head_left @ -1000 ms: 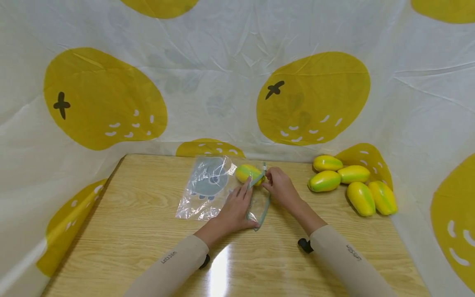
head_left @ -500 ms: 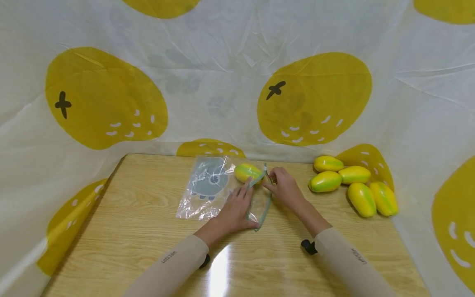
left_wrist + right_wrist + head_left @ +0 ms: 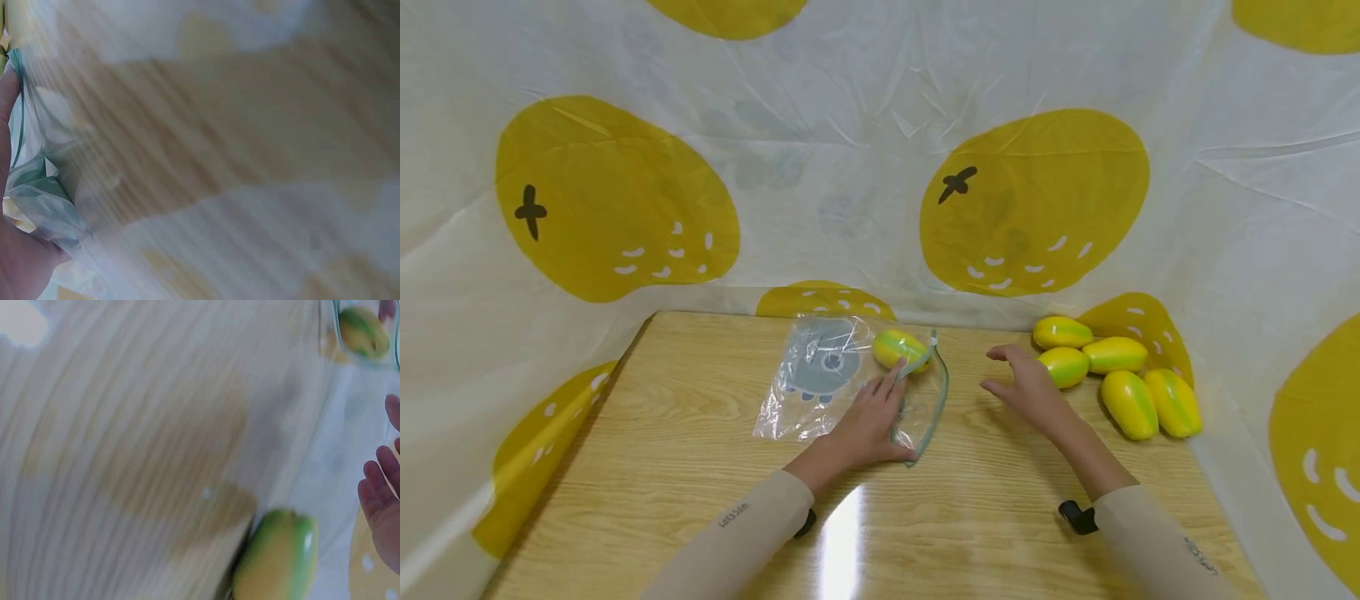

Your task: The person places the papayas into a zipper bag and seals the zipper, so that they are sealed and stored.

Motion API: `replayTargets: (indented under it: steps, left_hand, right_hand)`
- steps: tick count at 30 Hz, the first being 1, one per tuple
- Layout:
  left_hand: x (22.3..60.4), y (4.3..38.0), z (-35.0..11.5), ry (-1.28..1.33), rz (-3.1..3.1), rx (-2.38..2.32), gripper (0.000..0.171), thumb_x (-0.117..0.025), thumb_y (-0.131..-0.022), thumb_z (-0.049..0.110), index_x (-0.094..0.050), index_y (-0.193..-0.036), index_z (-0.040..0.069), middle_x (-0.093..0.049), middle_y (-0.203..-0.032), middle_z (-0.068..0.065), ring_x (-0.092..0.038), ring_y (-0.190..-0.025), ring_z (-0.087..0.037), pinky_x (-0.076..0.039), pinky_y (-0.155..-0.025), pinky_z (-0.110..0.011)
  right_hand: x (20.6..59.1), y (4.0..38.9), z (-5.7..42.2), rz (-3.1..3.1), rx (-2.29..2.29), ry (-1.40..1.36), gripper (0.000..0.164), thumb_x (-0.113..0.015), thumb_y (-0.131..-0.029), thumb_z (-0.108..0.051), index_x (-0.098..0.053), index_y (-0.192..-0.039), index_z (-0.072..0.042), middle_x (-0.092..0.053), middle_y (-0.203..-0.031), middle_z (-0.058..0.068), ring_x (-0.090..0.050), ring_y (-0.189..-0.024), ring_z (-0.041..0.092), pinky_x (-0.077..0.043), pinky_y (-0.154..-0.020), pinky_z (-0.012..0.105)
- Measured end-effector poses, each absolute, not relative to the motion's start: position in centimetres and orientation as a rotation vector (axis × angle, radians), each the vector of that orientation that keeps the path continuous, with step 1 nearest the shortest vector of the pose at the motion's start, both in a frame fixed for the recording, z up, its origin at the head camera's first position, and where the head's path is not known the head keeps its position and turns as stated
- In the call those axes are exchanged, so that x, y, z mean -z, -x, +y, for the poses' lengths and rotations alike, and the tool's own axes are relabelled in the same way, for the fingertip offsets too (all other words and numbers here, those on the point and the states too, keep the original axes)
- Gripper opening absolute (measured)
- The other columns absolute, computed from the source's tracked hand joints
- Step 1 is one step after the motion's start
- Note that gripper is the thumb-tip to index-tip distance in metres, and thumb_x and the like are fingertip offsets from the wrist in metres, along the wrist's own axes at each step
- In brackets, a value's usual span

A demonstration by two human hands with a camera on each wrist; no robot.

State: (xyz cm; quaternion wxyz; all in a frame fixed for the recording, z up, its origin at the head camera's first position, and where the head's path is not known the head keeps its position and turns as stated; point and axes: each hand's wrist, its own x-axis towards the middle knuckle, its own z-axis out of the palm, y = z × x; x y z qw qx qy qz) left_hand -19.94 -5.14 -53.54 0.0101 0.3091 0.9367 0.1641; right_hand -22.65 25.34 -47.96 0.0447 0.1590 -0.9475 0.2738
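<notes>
A clear plastic zip bag with a blue-grey cartoon print lies flat, its green-edged mouth facing right. Inside, near that mouth, is a yellow-green papaya; the right wrist view shows this papaya through the opening. My left hand spreads the mouth, with straight fingers at the upper edge and the thumb at the lower corner. Between the bag and the loose fruit, my right hand is in the air with thumb and fingers apart, holding nothing. It partly covers the nearest loose papaya.
More papayas lie at the table's right: one at the back, one beside it and a front pair, including this papaya. A white curtain with yellow fruit prints encloses the wooden table at the back and sides.
My right hand has let go of the bag's edge and moved right, its fingers opening. The bag mouth's right edge now bows outward. My left hand stays almost in place.
</notes>
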Motion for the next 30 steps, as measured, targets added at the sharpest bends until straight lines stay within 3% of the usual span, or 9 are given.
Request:
replayTargets:
  steps: [10, 19, 30]
  left_hand:
    - [53.5, 20.1, -6.0, -0.996, 2.914, -0.487, 0.135, -0.083, -0.068, 0.072, -0.017, -0.165, 0.004, 0.013, -0.175, -0.006, -0.033, -0.151, -0.039, -0.034, -0.123, -0.051]
    - [53.5, 19.9, -6.5, -1.038, 2.911, -0.46, 0.14, -0.082, -0.069, 0.073, -0.009, -0.166, 0.006, 0.01, -0.175, -0.007, -0.035, -0.149, -0.036, -0.034, -0.124, -0.048]
    - [53.5, 20.0, -6.3, -1.048, 2.922, -0.432, 0.139, -0.081, -0.069, 0.075, -0.011, -0.166, 0.004, 0.009, -0.175, -0.008, -0.038, -0.147, -0.033, -0.035, -0.123, -0.045]
  right_hand:
    - [46.2, 22.9, 32.3, -2.94, -0.686, -0.577, 0.067, -0.084, -0.086, -0.013, -0.054, -0.144, 0.001, -0.05, -0.146, 0.029, -0.044, -0.135, 0.051, -0.04, -0.107, 0.068]
    - [46.6, 22.6, 36.3, -3.077, -0.525, -0.54, 0.079, -0.084, -0.084, -0.008, -0.044, -0.151, 0.001, -0.034, -0.153, 0.036, -0.035, -0.133, 0.061, -0.036, -0.103, 0.075]
    - [47.0, 23.4, 37.2, -3.039, -0.384, -0.573, 0.084, -0.087, -0.08, -0.007, -0.042, -0.151, 0.0, -0.037, -0.148, 0.034, -0.037, -0.126, 0.059, -0.041, -0.098, 0.072]
